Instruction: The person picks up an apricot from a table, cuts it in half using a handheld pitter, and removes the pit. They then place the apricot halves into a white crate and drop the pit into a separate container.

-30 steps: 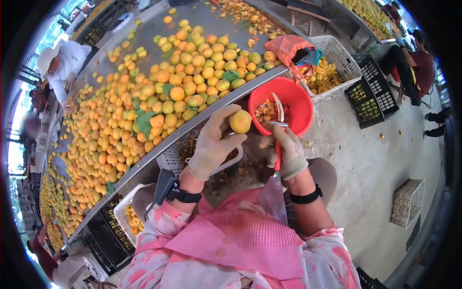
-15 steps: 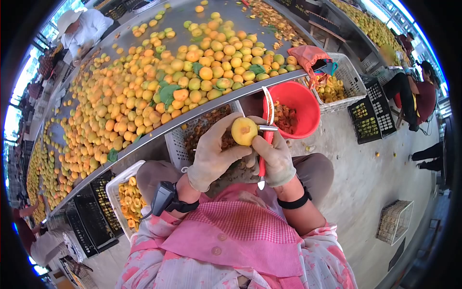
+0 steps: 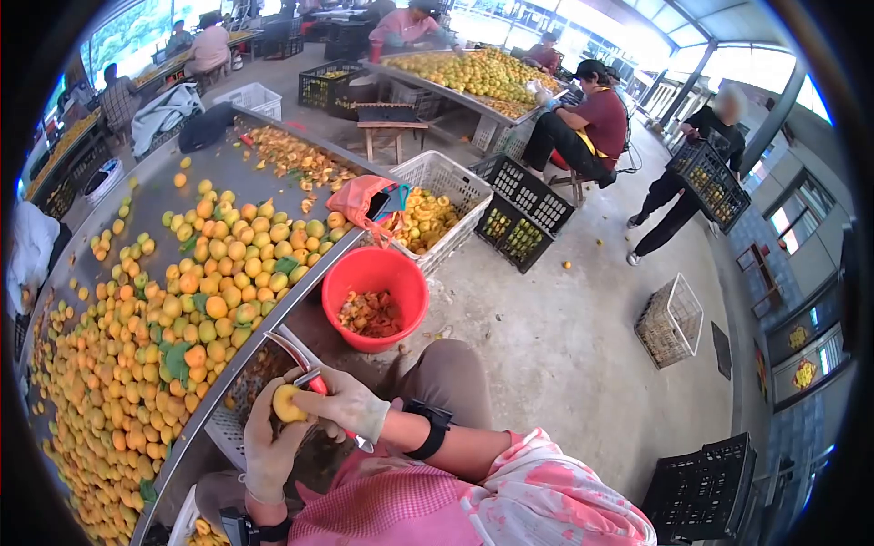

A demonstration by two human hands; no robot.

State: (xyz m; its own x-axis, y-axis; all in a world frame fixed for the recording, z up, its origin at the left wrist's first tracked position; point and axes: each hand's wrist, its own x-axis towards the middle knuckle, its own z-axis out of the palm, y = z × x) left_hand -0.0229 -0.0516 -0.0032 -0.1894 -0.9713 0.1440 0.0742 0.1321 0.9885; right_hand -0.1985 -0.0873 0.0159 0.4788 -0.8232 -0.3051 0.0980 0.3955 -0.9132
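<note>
In the lower left of the head view, my gloved left hand is closed around a yellow apricot. My gloved right hand grips a red-handled tool with a long curved metal blade; a short metal tube shows beside it, close to the fruit. The right thumb is by the apricot. Both hands are together above my lap, just off the edge of a metal table. On that table lies a big heap of apricots with some green leaves. How the tube is held is hidden by the fingers.
Past my knee stands a red bucket with cut scraps inside. Behind it sits a white crate of halved fruit, then black crates. A person carries a crate at right; another sits near a second table.
The view has swung right and up, so my hands now appear lower left. The apricot and tool are still held. The person carrying a crate has come fully into view.
</note>
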